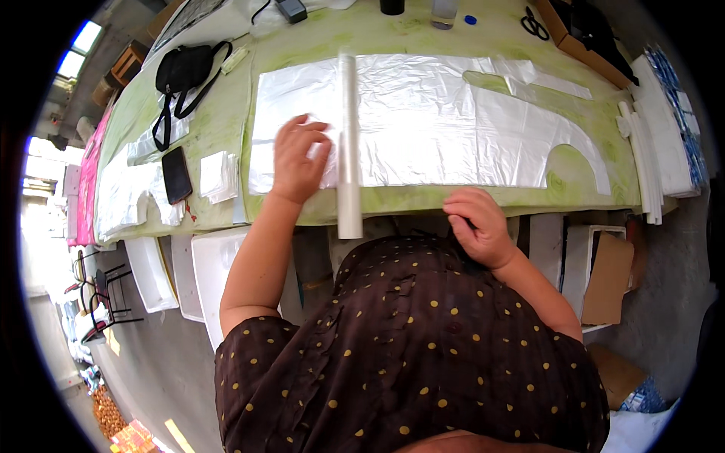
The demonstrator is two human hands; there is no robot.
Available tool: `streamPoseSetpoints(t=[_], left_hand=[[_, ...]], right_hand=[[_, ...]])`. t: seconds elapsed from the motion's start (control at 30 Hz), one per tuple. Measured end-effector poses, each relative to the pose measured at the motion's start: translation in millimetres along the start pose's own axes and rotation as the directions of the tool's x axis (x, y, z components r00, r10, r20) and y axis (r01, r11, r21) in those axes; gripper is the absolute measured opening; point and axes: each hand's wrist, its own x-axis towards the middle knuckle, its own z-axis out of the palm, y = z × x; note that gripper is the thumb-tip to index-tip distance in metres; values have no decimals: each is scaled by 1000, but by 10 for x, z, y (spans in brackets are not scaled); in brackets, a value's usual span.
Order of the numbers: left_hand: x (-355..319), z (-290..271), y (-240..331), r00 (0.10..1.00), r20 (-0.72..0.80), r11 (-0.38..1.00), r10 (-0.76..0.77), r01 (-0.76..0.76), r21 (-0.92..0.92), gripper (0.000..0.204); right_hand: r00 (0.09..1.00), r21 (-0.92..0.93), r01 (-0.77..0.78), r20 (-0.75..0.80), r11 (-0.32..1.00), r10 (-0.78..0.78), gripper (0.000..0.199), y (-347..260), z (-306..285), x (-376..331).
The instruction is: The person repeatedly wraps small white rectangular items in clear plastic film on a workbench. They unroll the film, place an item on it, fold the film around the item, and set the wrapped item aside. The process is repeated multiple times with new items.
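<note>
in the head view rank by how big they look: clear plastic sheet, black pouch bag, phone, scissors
1. clear plastic sheet
2. black pouch bag
3. phone
4. scissors
The scissors lie farther from the camera, so the last rank is less sure.

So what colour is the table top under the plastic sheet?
Pale green, blotchy, seen in the head view: table top under the clear plastic sheet.

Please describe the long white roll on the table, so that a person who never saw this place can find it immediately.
Start at the green table and find the large clear plastic sheet spread flat over its middle. The long white roll lies across this sheet from the far side to the near edge, just right of the left hand, with its near end sticking out over the table edge. Unlike the flat sheets around it, it is a narrow tube.
</note>
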Motion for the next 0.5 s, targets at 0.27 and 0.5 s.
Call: streamPoseSetpoints(t=[0.27, 0.5], left_hand=[[-257, -247, -95, 805, -235, 763, -545, 361, -536, 31], [-124, -553, -106, 277, 125, 19, -953, 467, -884, 51]], right_hand=[[1000, 95, -13, -14, 995, 14, 14, 78, 41, -104], [999, 112, -35, -6, 993, 36, 13, 153, 12, -228]])
